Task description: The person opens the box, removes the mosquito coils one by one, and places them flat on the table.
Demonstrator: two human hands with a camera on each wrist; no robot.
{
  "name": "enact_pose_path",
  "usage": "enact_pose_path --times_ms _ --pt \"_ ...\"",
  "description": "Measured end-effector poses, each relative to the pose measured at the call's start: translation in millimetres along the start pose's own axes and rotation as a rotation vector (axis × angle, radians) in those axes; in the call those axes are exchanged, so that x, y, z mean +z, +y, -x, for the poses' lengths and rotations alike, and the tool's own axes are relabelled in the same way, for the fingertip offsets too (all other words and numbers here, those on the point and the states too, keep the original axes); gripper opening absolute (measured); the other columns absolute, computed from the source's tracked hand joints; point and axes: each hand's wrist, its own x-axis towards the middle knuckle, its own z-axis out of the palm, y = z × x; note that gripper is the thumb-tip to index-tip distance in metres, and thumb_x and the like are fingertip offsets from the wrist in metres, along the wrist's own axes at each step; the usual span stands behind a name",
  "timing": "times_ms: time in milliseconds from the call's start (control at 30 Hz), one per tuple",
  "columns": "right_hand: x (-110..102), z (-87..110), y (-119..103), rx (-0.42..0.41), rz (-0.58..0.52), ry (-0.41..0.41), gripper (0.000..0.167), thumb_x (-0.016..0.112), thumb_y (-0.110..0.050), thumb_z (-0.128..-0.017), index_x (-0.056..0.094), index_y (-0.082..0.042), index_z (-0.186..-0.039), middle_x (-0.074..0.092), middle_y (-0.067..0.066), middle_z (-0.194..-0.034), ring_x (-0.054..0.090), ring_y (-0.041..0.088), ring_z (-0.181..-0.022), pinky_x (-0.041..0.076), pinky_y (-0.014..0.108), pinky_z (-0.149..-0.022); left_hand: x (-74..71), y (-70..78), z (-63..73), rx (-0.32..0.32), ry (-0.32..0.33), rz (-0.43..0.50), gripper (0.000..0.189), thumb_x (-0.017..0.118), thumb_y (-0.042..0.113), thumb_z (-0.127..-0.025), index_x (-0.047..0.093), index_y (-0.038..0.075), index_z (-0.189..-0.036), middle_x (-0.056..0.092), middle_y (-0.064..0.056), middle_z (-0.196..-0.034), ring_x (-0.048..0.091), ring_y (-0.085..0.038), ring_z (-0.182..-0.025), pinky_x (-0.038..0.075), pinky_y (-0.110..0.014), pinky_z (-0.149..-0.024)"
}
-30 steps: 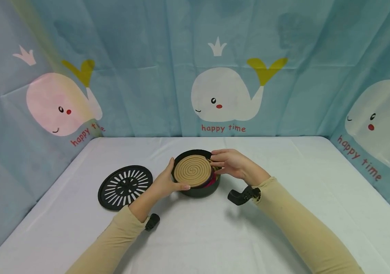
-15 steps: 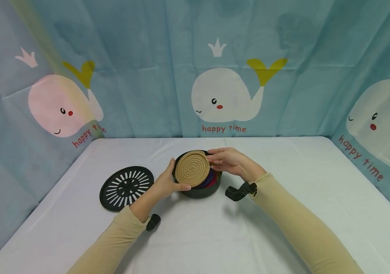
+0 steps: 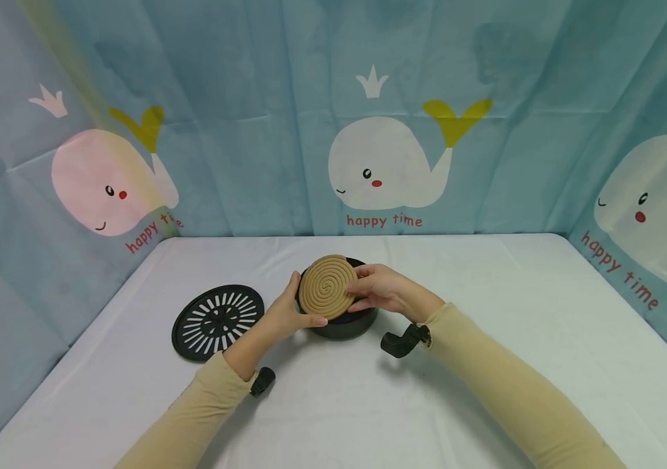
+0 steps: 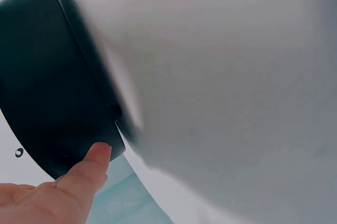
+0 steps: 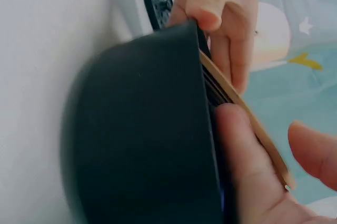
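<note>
A tan spiral mosquito coil [image 3: 326, 286] stands tilted up at the mouth of a round black container [image 3: 342, 330]. My left hand [image 3: 283, 314] holds the container at its left side, thumb at the near rim. A finger [image 4: 95, 158] lies along the dark outer wall in the left wrist view. My right hand [image 3: 385, 288] grips the coil's right edge. In the right wrist view, a finger [image 5: 237, 134] is under the raised coil [image 5: 263, 134], with the thumb over its other face. The container's inside is mostly hidden.
A round black slotted lid [image 3: 218, 324] lies on the white tablecloth [image 3: 404, 410], left of the container. Behind the table hangs a blue curtain [image 3: 251, 163] printed with whales. Black wrist cameras [image 3: 405, 341] stick out below both cuffs.
The coil has risen from lying nearly level in the container to a tilt. My right fingers have moved from its edge to a grip on it. My left hand has stayed put.
</note>
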Motion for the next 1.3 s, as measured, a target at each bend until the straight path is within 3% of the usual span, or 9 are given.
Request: enact_pose_path --times_ms 167,400,533,767,1300 --pt "-1.1 3.2 3.1 -0.009 -0.066 -0.002 0.051 0.046 0.009 -0.096 0.030 0.011 -0.145 0.047 0.033 -0.132 0.067 0.019 -0.082 0.058 0.029 -0.069 -0.1 1.0 0.5 -0.013 0.001 -0.012 0.117 0.083 0.024 -0.079 -0.004 0.000 -0.154 0.002 -0.018 -0.161 0.010 -0.036 -0.146 0.017 -0.051 -0.115" --pt "-11.3 11.2 5.1 -0.027 -0.098 0.048 0.054 0.044 0.007 -0.098 0.024 0.010 -0.149 0.041 0.034 -0.138 0.066 0.019 -0.086 0.058 0.027 -0.069 0.9 0.7 1.9 -0.015 0.001 -0.006 0.117 0.082 0.023 -0.080 -0.004 0.000 -0.154 0.001 -0.016 -0.161 0.009 -0.035 -0.146 0.015 -0.051 -0.116" --pt "-22.1 21.8 2.1 -0.051 -0.131 0.048 0.056 0.043 0.008 -0.098 0.021 0.010 -0.150 0.048 0.031 -0.129 0.067 0.017 -0.081 0.058 0.026 -0.068 0.9 1.4 3.4 -0.014 0.001 -0.010 0.116 0.082 0.022 -0.080 -0.004 0.000 -0.154 0.001 -0.017 -0.161 0.009 -0.036 -0.146 0.015 -0.050 -0.116" --pt "-47.5 43.4 -3.6 -0.130 -0.149 0.054 0.056 0.042 0.008 -0.098 0.018 0.015 -0.148 0.060 0.015 -0.106 0.069 0.015 -0.082 0.057 0.027 -0.073 1.4 3.5 5.7 -0.017 0.000 -0.013 0.118 0.083 0.021 -0.078 -0.004 -0.001 -0.154 0.002 -0.018 -0.160 0.011 -0.038 -0.145 0.016 -0.051 -0.115" --pt "-86.7 73.2 -2.0 -0.190 -0.132 0.098 0.059 0.041 0.003 -0.101 0.007 0.015 -0.148 0.063 0.006 -0.101 0.068 0.012 -0.089 0.056 0.027 -0.078 2.3 1.9 3.9 -0.016 0.003 -0.039 0.119 0.084 0.023 -0.078 -0.005 0.001 -0.154 0.002 -0.017 -0.161 0.013 -0.038 -0.145 0.019 -0.052 -0.115"
